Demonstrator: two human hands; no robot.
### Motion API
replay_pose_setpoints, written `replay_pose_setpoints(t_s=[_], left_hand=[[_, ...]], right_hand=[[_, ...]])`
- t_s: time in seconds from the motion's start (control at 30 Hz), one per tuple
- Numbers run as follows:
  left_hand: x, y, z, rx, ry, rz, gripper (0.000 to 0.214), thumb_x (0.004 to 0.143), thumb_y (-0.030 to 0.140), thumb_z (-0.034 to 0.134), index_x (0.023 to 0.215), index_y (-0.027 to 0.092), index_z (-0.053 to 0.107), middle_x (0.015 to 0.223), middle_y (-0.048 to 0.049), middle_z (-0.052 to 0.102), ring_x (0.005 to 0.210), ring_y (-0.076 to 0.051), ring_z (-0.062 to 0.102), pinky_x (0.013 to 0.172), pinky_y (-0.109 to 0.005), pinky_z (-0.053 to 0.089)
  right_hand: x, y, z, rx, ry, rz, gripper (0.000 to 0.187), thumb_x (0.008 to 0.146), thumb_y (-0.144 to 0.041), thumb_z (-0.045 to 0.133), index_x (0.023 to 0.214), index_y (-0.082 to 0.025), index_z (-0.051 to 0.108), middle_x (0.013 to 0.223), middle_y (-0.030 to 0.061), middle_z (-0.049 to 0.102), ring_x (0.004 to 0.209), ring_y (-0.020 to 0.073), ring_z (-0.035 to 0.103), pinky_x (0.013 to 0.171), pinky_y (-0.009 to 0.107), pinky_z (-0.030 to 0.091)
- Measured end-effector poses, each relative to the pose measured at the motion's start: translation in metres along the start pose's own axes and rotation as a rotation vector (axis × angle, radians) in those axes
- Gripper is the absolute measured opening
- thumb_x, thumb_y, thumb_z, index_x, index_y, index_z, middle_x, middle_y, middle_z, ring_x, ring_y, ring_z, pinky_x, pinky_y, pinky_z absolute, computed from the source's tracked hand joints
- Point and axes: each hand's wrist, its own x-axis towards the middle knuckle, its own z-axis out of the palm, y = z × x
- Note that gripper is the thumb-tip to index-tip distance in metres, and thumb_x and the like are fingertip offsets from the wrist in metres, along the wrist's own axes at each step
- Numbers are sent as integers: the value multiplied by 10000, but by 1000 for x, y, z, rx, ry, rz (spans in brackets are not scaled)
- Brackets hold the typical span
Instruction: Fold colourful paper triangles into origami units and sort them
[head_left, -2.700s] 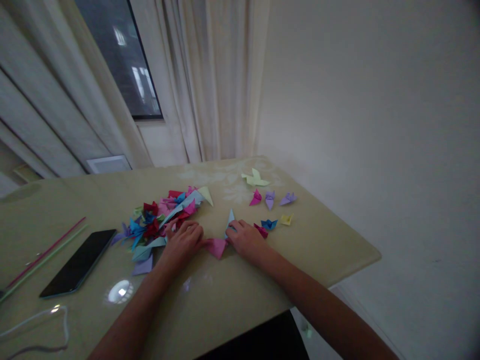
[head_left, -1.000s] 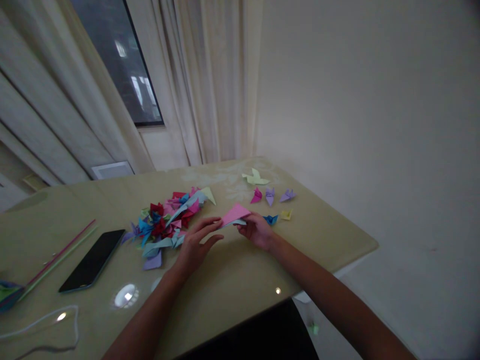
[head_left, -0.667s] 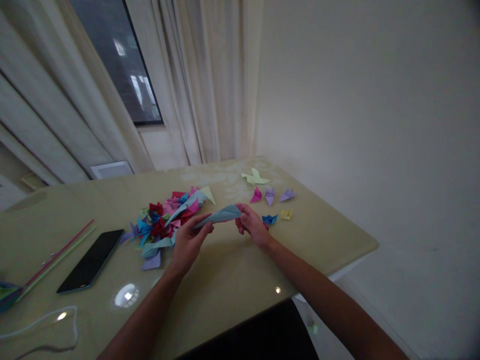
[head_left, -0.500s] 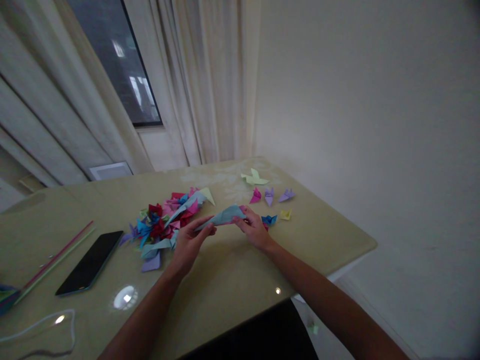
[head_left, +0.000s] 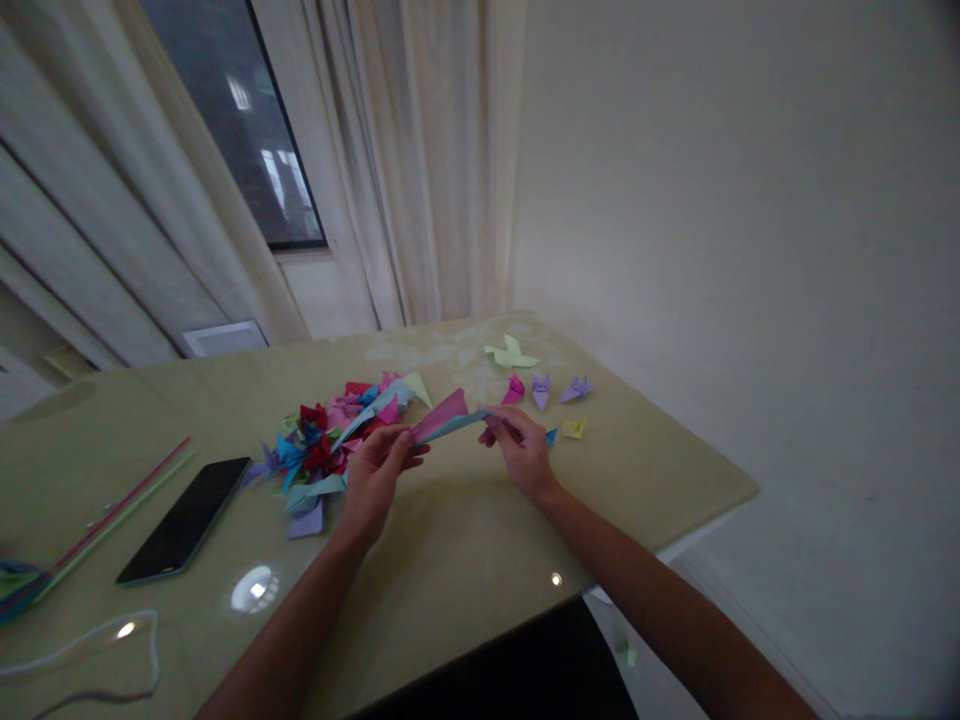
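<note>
The tabletop lies below my hands; the paper heap sits just beyond my left hand; it and my right hand each pinch one end of the pink-and-blue folded paper, lifted, its long axis spanning between them.

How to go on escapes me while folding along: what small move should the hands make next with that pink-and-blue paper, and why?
Probably lower the paper onto the table and press its crease flat. The left hand pinches one end and the right hand the other, so it hangs in the air with nothing firm under the fold.
</note>
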Motion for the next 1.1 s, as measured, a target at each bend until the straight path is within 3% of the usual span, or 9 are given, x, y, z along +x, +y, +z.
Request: replay_pose_setpoints(t_s=[0.1, 0.33, 0.43, 0.53, 0.63, 0.77, 0.9, 1.1], left_hand=[[2, -5, -2, -15, -25, -26, 527, 771, 549, 851, 1106, 166, 717, 902, -54, 787, 825, -212, 792, 791, -352, 661], [6, -16, -4, -118, -57, -108, 419, 763, 443, 841, 1074, 176, 752, 995, -65, 803, 916, -200, 783, 969, -389, 631], [8, -11, -3, -254, -48, -189, 325, 792, 425, 790, 988, 169, 749, 936, -78, 809, 895, -216, 786, 942, -394, 639], [8, -5, -2, -295, -58, -234, 375, 866, 495, 715, 997, 147, 764, 911, -101, 805, 856, -205, 773, 857, -354, 649], [7, -2, -1, -284, -42, -212, 423, 781, 473, 842, 1038, 145, 771, 909, -74, 794, 805, -154, 747, 788, -271, 630], [3, 0, -1, -233, -54, -176, 545, 631, 417, 972, 1065, 161, 764, 875, -30, 783, 749, -112, 725, 754, -213, 603], [-2, 3, 1, -146, -128, -192, 590, 643, 495, 959, 1092, 153, 786, 972, -84, 809, 813, -170, 760, 809, -287, 633], [-6, 4, 6, -19, -203, -166, 592, 683, 535, 933, 1126, 165, 801, 1058, -108, 823, 919, -224, 774, 882, -366, 651]], right_hand=[[-2, -9, -2, 53, 21, -62, 257, 956, -484, 724, 1040, -251, 794, 983, 63, 725, 829, 191, 704, 801, 350, 608], [-4, -17, -4, 77, -142, -99, 277, 999, -507, 659, 1017, -241, 737, 1120, 101, 738, 1104, 251, 705, 997, 432, 570], [-5, -14, -7, -67, -213, -179, 265, 1039, -451, 597, 1030, -227, 739, 1121, 112, 742, 1089, 242, 707, 973, 404, 562], [-5, -12, -10, -191, -299, -278, 231, 1068, -349, 549, 1056, -224, 744, 1137, 114, 752, 1078, 228, 714, 953, 382, 564], [-5, -12, -11, -258, -347, -378, 210, 1075, -254, 532, 1092, -226, 739, 1163, 108, 757, 1099, 215, 715, 971, 376, 563], [-3, -9, -10, -344, -231, -479, 229, 1058, -191, 555, 1151, -252, 755, 1160, 94, 729, 1117, 213, 688, 989, 381, 563], [-2, -2, -12, -452, -41, -483, 282, 1043, -191, 577, 1211, -294, 778, 1240, 99, 647, 971, 198, 660, 902, 387, 589], [-1, 4, -14, -485, -55, -470, 372, 1044, -159, 545, 1285, -334, 767, 1316, 96, 624, 959, 195, 635, 867, 389, 594]])
